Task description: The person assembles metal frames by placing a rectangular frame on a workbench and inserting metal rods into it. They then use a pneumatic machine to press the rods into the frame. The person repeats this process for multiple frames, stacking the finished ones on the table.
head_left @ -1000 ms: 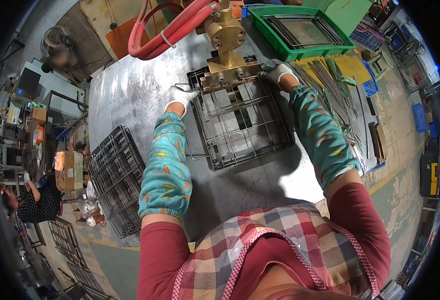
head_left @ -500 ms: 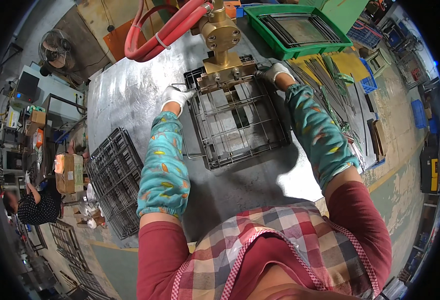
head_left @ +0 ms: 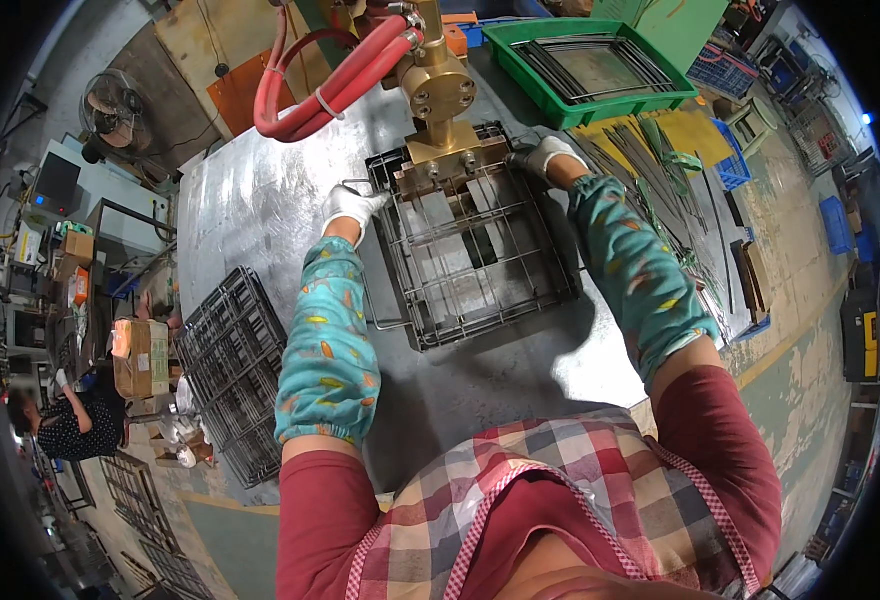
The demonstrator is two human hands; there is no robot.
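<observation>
A rectangular wire rack (head_left: pixel 508 288) of dark metal lies on the steel work table (head_left: pixel 250 190) in front of me. Over its far end sits a brass-coloured press head (head_left: pixel 442 140), its lower block close against the rack's wires. White-gloved, my left hand (head_left: pixel 353 207) is closed on the rack's far left side, beside a bent wire loop (head_left: pixel 388 325) projecting from that side. At the far right corner, my right hand (head_left: pixel 552 160), also gloved, grips the rack's edge; its fingertips are partly hidden in shadow. Flat metal plates (head_left: pixel 435 222) show beneath the wires.
Red hoses (head_left: pixel 340 90) hang from the press at upper left. A stack of wire racks (head_left: pixel 232 370) lies at the table's left edge. To the far right stand a green tray (head_left: pixel 570 105) of wire frames and loose metal rods (head_left: pixel 660 185). Another person (head_left: pixel 80 420) works at far left.
The whole view has shifted slightly, so the table and press appear a little lower. Both hands keep their places on the rack. The other person's arm at far left has moved a little.
</observation>
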